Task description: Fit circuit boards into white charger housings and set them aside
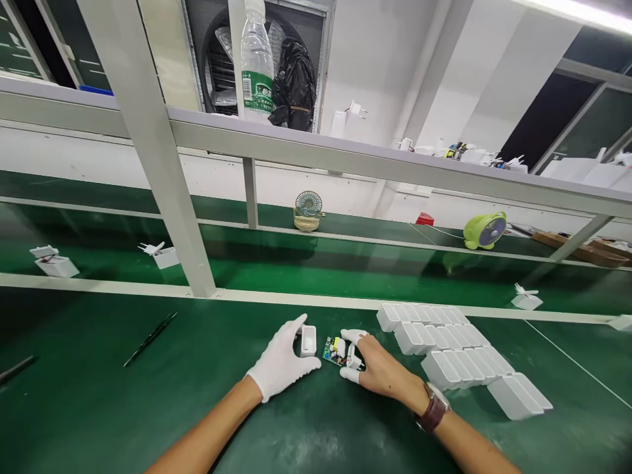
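My left hand [285, 359], in a white glove, grips a small white plastic housing [309, 341] whose open side faces me. Opposite it, my right hand [368, 363] wears white finger cots on the thumb and a finger. Between those fingertips is a white plug piece [353, 357], joined to a green circuit board [336, 351] with a yellow component on it. The board points at the housing, with a small gap between them. Right of my right hand stand rows of white housings [444, 337].
Black tweezers [150, 340] lie on the green bench at left. Beyond its metal edge, a green conveyor belt [296, 266] carries assembled plugs [166, 257]. A metal post [162, 171] and shelf rise ahead, with a bottle [257, 72] on top. A green fan [484, 231] stands farther back.
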Motion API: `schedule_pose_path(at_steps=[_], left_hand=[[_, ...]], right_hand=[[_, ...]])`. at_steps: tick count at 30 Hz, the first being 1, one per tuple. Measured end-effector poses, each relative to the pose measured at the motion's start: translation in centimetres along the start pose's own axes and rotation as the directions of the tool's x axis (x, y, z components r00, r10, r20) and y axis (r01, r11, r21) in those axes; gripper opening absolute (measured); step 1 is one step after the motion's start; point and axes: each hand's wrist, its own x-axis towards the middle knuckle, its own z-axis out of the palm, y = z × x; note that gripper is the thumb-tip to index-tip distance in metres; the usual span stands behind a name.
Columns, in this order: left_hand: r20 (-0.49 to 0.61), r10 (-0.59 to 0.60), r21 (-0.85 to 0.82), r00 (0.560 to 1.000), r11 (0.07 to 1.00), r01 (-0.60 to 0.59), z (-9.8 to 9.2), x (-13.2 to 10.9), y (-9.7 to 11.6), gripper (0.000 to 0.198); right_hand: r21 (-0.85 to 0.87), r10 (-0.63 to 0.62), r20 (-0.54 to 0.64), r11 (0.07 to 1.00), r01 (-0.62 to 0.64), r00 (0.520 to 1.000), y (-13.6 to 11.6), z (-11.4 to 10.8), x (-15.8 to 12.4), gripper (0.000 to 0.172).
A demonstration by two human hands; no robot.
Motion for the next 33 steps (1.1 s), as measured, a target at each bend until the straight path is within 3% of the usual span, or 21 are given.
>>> schedule_pose_path(at_steps=[4, 8, 12, 16, 20, 24, 33], left_hand=[[-0.008, 0.01, 0.046, 1.0, 0.999, -0.01, 0.2, 0.1, 0.1, 0.078], [-0.006, 0.014, 0.045, 1.0, 0.999, -0.014, 0.3, -0.1, 0.2, 0.065], [-0.024, 0.029, 0.053, 0.999, 0.998, -0.028, 0.5, -0.4, 0.1, 0.069], [-0.035, 0.211, 0.116, 0.977, 0.972, -0.206, 1.2, -0.9, -0.3, 0.076], [-0.079, 0.412, 0.174, 0.908, 0.902, -0.395, 1.7, -1.2, -0.2, 0.077], [-0.105, 0.505, 0.216, 0.857, 0.853, -0.476, 1.6, -1.1, 0.4, 0.073], [-0.096, 0.524, 0.208, 0.846, 0.842, -0.498, 1.7, -1.0, 0.2, 0.074]], right_hand=[[-0.045, -0.06, -0.1, 0.997, 0.055, 0.993, -0.7, 0.9, 1.0, 0.065], [0.029, -0.109, -0.244, 0.992, 0.12, 0.964, -1.0, 1.2, 1.0, 0.058], [0.074, -0.207, -0.392, 0.964, 0.255, 0.896, -1.1, 0.7, 0.2, 0.053], [0.05, -0.314, -0.51, 0.918, 0.393, 0.8, -1.9, 0.0, -0.7, 0.058], [-0.011, -0.398, -0.53, 0.886, 0.463, 0.749, -2.9, 0.1, -1.6, 0.065], [-0.063, -0.473, -0.546, 0.846, 0.53, 0.691, -3.2, 0.5, -2.1, 0.07], [-0.035, -0.469, -0.552, 0.839, 0.543, 0.689, -3.0, 1.4, -2.0, 0.066]])
